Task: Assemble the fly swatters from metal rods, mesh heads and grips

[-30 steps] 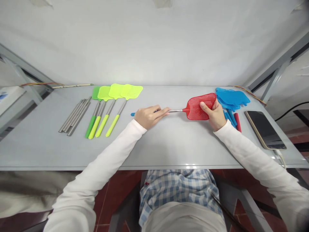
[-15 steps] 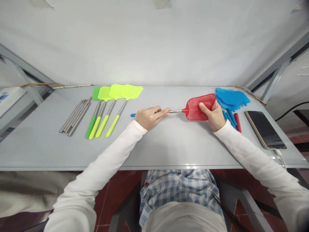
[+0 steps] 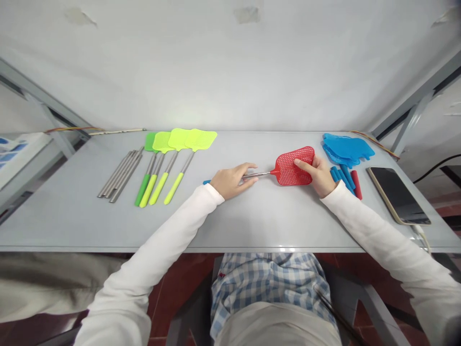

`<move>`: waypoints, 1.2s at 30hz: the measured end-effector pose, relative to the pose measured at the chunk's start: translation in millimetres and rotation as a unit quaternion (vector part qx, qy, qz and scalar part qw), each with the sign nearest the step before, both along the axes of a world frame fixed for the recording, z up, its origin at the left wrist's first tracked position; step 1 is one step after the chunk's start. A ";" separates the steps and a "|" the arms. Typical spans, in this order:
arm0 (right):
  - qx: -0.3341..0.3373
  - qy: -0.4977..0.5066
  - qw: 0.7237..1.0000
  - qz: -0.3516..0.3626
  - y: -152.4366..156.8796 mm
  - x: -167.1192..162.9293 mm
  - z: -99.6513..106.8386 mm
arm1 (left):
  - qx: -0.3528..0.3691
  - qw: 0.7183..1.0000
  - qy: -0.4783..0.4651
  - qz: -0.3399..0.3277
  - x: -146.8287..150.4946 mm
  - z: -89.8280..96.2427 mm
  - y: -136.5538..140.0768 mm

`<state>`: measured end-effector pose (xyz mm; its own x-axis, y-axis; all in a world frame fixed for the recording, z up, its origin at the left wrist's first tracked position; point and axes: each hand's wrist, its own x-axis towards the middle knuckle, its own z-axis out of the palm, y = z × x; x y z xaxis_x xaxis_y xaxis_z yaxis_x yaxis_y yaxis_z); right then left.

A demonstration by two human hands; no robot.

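Observation:
A fly swatter with a red mesh head (image 3: pixel 291 169), a metal rod (image 3: pixel 262 175) and a blue handle (image 3: pixel 206 182) lies crosswise between my hands. My left hand (image 3: pixel 232 181) is loosely closed around its rod and handle, covering most of the handle. At the other end my right hand (image 3: pixel 320 177) pinches the outer edge of the red head, thumb on top. Just beyond the right hand are several blue handles (image 3: pixel 347 177), a red handle (image 3: pixel 357 184) and a pile of blue swatter heads (image 3: pixel 347 148).
Several fly swatters with green and yellow handles (image 3: pixel 174 188) lie fanned out on the left. Further left are several bare metal rods (image 3: pixel 121 174). A phone (image 3: pixel 399 196) with a cable plugged in rests at the table's right. A wall (image 3: pixel 230 72) stands behind the table.
The view has shifted slightly. The fingers of my left hand have spread a little around the rod. The red head sits slightly lower, still pinched in my right hand.

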<state>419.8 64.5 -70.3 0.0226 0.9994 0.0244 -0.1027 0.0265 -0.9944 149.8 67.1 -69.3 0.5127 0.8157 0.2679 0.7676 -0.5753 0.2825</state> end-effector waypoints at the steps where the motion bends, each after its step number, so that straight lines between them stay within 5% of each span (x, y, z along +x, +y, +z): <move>1: -0.001 0.001 1.000 -0.004 0.4 -0.7 -0.6 | -0.012 1.000 0.009 -0.005 0.6 0.7 -0.5; 6: 0.030 -0.046 0.998 -0.034 9.5 4.1 -11.5 | -0.002 0.999 0.041 -0.003 -1.3 1.2 2.4; 9: 0.088 -0.174 0.979 -0.064 18.4 16.7 -18.3 | 0.034 0.998 0.047 0.026 -7.0 1.4 8.6; 11: 0.136 -0.305 0.937 -0.100 23.2 27.8 -19.1 | 0.063 0.996 0.039 0.056 -12.9 1.9 13.3; 15: 0.171 -0.534 0.808 -0.182 27.2 49.3 -12.7 | 0.116 0.981 0.015 0.152 -28.4 1.2 20.6; 18: 0.149 -0.601 0.756 -0.214 26.9 60.4 -7.9 | 0.120 0.965 0.007 0.231 -40.4 -2.7 23.9; 29: 0.102 -0.659 0.719 -0.195 20.5 61.1 -8.3 | 0.079 0.935 0.010 0.347 -53.8 -23.4 23.9; 36: 0.063 -0.729 0.669 -0.132 0.1 62.0 -1.3 | 0.022 0.941 -0.002 0.337 -41.4 -8.0 -14.2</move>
<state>481.8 64.6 -71.6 0.0594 0.9531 0.2967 0.9982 -0.0554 -0.0218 108.4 52.9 -77.2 -0.1180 0.9436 0.3094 0.9612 0.0303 0.2743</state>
